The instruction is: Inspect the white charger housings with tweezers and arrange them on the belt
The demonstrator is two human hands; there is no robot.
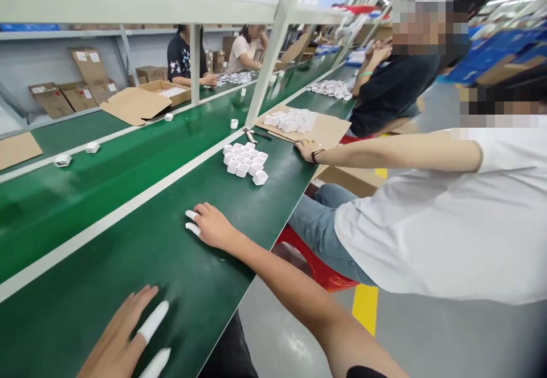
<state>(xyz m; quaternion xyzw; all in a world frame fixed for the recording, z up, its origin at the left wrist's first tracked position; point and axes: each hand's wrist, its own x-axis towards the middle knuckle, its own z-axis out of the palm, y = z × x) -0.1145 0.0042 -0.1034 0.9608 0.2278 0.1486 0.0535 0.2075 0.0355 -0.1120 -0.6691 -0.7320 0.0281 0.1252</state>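
Seen from above a long green tabletop (141, 252) running away toward the upper right, split lengthwise by a pale strip.

Right hand (213, 227) flat on the green surface, palm down, fingers (191, 215) loosely spread and holding nothing, two fingertips capped in white sleeves, probably to keep prints off clean parts. Left hand (122, 338) low at the bottom edge, also flat and empty, fingers apart, two of them wearing the same white sleeves (152, 321).

Nearest work: a tight cluster of small white plastic cups (245, 163), packed side by side farther along the tabletop, well apart from the right hand and ahead of it, seemingly grouped for easy picking. One cup sitting just off the cluster's near edge.

Beside it, a neighbouring person in a white shirt (436, 224), arm stretched out, hand (306, 150) resting at the tabletop's edge near a cardboard sheet (325, 130) carrying more white parts (290, 120); a small tool (256, 134) lying between sheet and cluster.

On the far lane, single white parts (62, 160) spaced apart, open cardboard boxes (164, 91), and more seated people farther down. White shelf posts (273, 41) rising from the middle strip.
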